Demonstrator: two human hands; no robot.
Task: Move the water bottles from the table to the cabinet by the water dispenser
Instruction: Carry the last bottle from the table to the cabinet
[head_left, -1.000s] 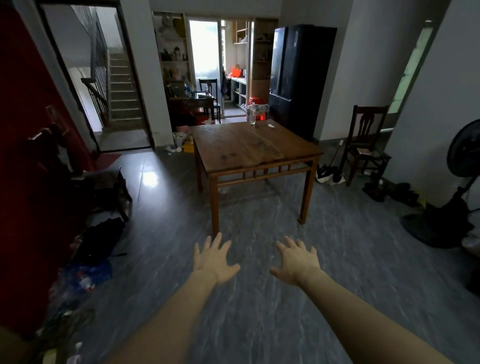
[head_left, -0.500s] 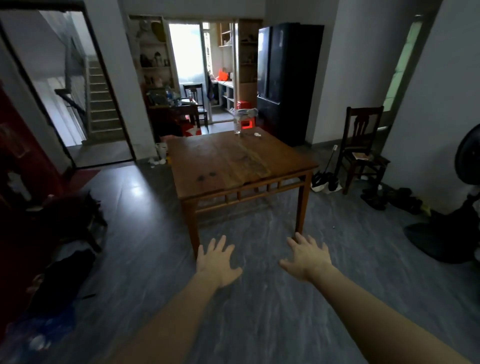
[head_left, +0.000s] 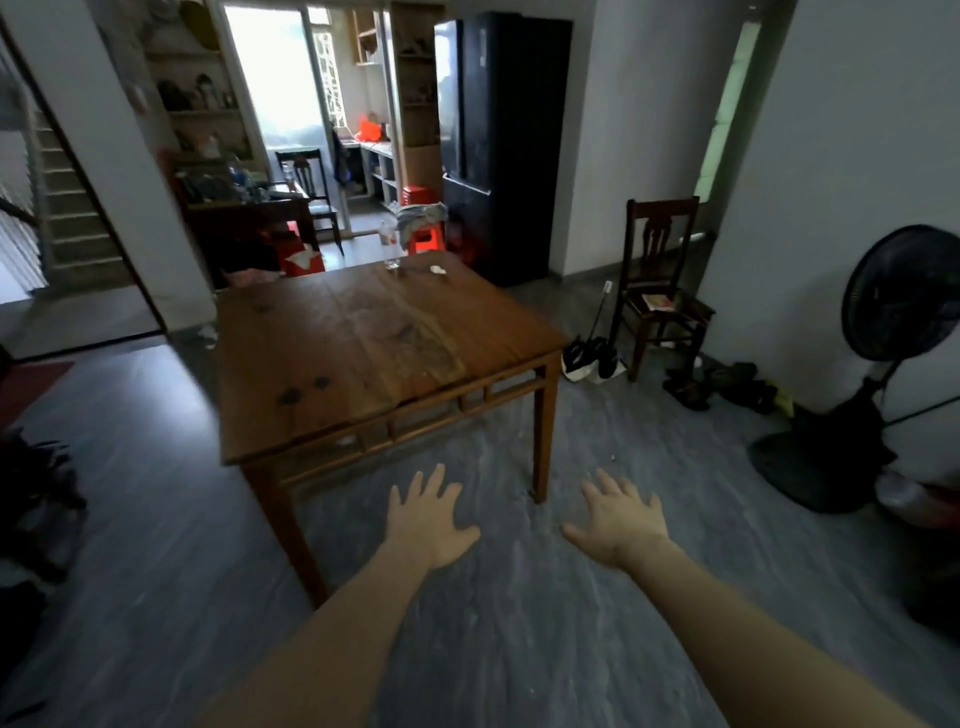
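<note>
A square wooden table (head_left: 363, 353) stands ahead of me on the grey floor. One clear water bottle (head_left: 389, 247) stands upright at the table's far edge, with a small white scrap (head_left: 438, 269) beside it. My left hand (head_left: 428, 517) and my right hand (head_left: 618, 519) are stretched out in front of me, palms down, fingers spread, holding nothing. Both hands hover over the floor just short of the table's near right corner. No water dispenser or cabinet beside one shows in view.
A dark wooden chair (head_left: 660, 280) stands against the right wall, with shoes (head_left: 717, 384) on the floor beside it. A black standing fan (head_left: 878, 353) is at the far right. A black fridge (head_left: 498, 140) stands behind the table. Dark clutter (head_left: 36, 499) lies at the left.
The table has come closer and fills more of the view, as I walked toward it. Both hands stay spread and empty, now near the table's front right corner.
</note>
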